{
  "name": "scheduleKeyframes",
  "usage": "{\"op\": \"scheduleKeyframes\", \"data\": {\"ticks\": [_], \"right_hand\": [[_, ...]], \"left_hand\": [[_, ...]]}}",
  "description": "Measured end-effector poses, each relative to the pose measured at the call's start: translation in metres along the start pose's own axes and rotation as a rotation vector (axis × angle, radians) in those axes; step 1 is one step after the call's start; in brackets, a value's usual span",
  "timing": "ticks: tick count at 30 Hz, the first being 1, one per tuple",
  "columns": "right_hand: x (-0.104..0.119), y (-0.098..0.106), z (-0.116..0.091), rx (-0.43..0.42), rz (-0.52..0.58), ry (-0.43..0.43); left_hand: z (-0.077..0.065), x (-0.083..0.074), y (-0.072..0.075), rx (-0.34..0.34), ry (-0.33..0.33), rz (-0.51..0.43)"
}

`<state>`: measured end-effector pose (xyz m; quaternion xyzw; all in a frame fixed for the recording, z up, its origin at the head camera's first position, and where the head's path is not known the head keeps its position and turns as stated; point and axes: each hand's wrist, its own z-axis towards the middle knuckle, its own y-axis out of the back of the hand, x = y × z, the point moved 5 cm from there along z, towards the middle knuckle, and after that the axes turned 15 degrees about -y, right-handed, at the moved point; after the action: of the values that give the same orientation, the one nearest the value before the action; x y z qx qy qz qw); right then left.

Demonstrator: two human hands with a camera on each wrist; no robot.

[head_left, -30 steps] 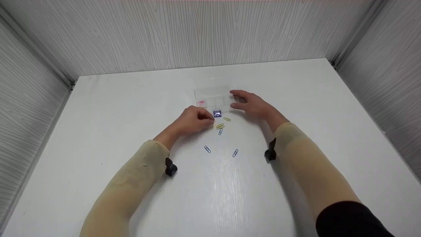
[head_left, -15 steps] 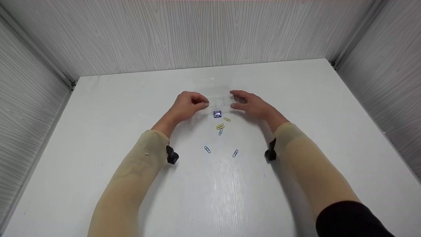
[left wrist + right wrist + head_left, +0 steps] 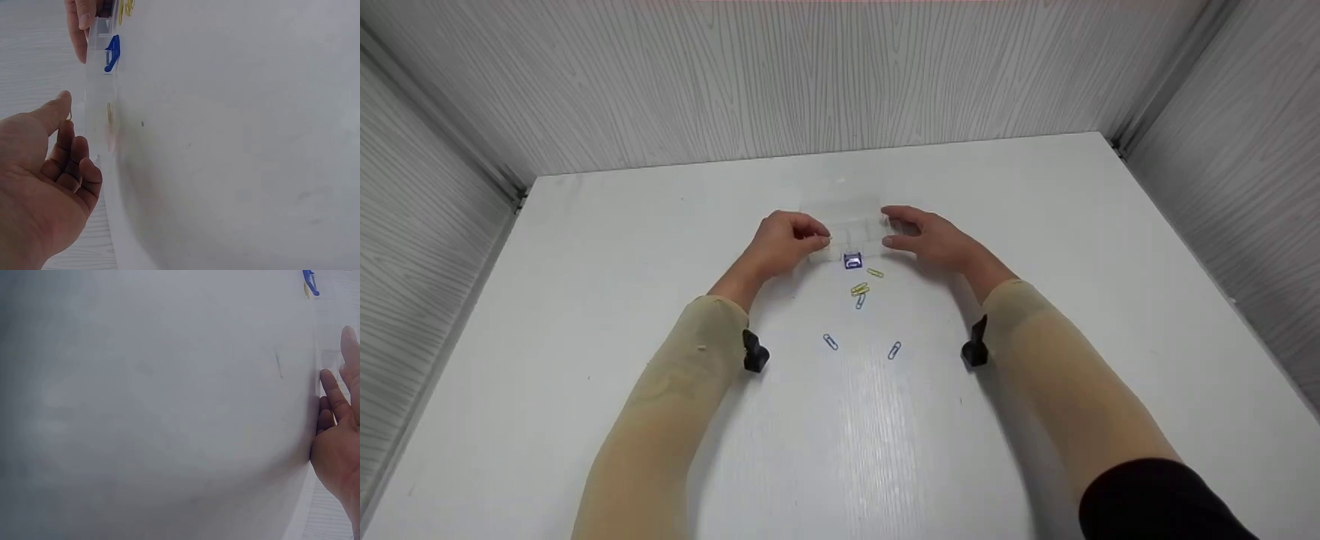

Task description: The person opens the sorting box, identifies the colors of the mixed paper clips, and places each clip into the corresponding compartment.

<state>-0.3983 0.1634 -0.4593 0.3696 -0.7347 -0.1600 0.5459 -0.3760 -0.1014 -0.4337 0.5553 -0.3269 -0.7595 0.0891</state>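
Note:
A clear plastic compartment box (image 3: 858, 231) lies on the table with its lid (image 3: 840, 196) raised at the back and a blue latch (image 3: 852, 261) at the front. My left hand (image 3: 784, 244) is over the box's left end. Between its thumb and index fingertips it pinches a small yellowish paper clip (image 3: 70, 117). At the opposite end, my right hand (image 3: 934, 238) holds the box, thumb toward the front and index finger toward the back. Through the box wall, the left wrist view shows a yellow clip (image 3: 109, 112) and something pink (image 3: 111, 139) inside.
Yellow paper clips (image 3: 874, 273) lie just in front of the box, with a blue paper clip (image 3: 860, 301) beside them. Two more blue clips, one left (image 3: 830, 342) and one right (image 3: 894, 350), are nearer to me. Wood-grain panels (image 3: 825, 82) surround the white table (image 3: 802, 442).
My left hand has moved from the clips in front of the box, back and left to over the box's left end. The right hand has stayed at the right end.

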Motion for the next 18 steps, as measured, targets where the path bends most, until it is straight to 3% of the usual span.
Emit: {"op": "scheduleKeyframes", "data": {"ticks": [9,18], "right_hand": [[0.0,-0.001,0.0,-0.002,-0.003,0.001],[0.001,0.0,0.0,-0.007,-0.024,0.003]], "left_hand": [[-0.003,0.001,0.0,-0.004,0.019,-0.008],[-0.014,-0.017,-0.006,0.025,-0.032,-0.031]]}}
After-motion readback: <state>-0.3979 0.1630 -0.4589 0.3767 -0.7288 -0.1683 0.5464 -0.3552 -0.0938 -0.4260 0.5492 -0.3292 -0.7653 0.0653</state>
